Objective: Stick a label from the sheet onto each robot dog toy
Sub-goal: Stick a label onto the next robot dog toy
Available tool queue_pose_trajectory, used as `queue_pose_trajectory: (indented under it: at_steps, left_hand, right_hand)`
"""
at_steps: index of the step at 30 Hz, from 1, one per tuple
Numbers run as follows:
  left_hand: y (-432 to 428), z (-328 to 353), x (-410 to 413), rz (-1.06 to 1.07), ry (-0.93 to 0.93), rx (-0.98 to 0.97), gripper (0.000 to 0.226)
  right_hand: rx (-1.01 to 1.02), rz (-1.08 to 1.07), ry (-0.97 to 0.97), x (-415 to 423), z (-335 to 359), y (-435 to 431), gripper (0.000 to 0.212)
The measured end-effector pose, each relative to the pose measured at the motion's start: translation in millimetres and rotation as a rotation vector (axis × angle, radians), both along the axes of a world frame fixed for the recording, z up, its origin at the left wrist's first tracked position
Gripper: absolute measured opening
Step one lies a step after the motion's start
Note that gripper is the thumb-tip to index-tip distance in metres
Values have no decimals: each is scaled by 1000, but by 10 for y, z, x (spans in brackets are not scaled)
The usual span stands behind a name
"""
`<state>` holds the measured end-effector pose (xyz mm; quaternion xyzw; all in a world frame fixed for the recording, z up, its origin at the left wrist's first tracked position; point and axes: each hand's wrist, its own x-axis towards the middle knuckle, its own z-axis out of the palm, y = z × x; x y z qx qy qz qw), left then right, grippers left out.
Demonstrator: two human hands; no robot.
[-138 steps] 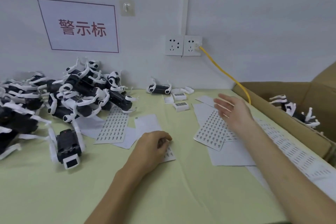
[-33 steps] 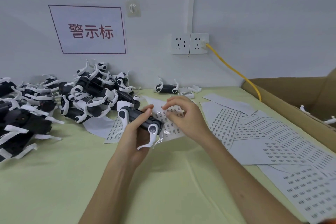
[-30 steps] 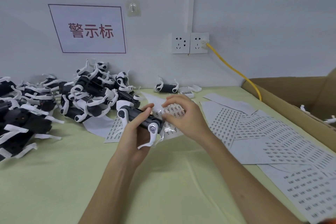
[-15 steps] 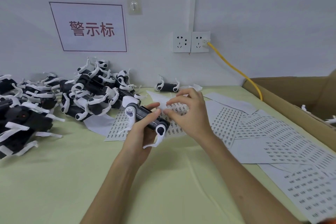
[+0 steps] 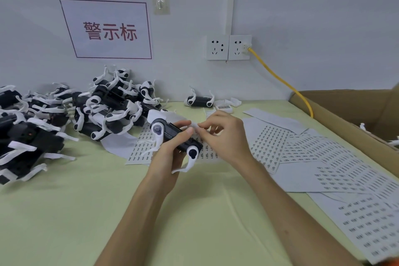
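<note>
— Across the whole lower view, what's the biggest thing?

— That's the table (image 5: 64,211), covered in pale yellow-green cloth. At the right edge stands an open cardboard box (image 5: 349,114), with white toy legs just showing inside it.

— And on the left?

— A heap of black-and-white robot dog toys (image 5: 103,110), tangled together against the wall, running off the left edge. One more toy (image 5: 199,100) lies alone by the wall, near the sockets (image 5: 228,47), where a yellow cable (image 5: 280,80) is plugged in. A red-framed sign (image 5: 108,29) hangs above the heap.

— Where are the labels?

— Label sheets (image 5: 323,157) lie fanned over the right half of the table, overlapping one another. Another sheet (image 5: 142,147) lies flat beneath the hands, partly hidden by them.

— What are the hands doing?

— The left hand (image 5: 170,153) holds a robot dog toy (image 5: 174,134) lifted off the table, fingers curled under its black body and the thumb laid along the top. White legs hang down at both ends.

— And the other?

— The right hand (image 5: 224,138) is just beside the toy's far end. Its thumb and forefinger are pressed together, pinching something small and white (image 5: 195,125), right against the left thumb tip. I cannot tell whether it is a label. The remaining fingers are loosely curled behind.
</note>
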<state>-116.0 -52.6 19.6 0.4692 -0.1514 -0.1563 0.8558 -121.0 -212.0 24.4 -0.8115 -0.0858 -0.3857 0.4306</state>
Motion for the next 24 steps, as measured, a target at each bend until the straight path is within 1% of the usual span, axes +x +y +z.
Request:
queue_pose_trajectory:
  at_steps: [4,6,7,10,12,15,18,21,24]
  left_hand:
    - [-6,7,-4,0,-16,-3,13]
    - [-8,8,-6,-3,-14,-6,12]
    - [-7,7,-6,-2,-13,0,14]
    - [-1,4,-6,14,-4,23,40]
    - [3,3,-2,22,2,24,43]
    - [1,-1,9,22,6,9,39]
    - [-1,4,12,14,8,2,32]
    - [0,3,9,18,4,4,20]
    - [4,4,10,25,5,4,15]
  right_hand:
    - [43,46,46,-15,18,15,12]
    - [52,52,68,-25,30,23,14]
    - [59,52,80,-30,37,22,14]
    - [92,62,119,-41,54,4,12]
    - [130,82,152,-46,64,-16,10]
    - [135,91,176,-43,75,-37,8]
    - [118,79,156,-40,74,-35,9]
    - [123,75,159,-36,72,-35,12]
    - [124,104,196,-40,81,-49,8]
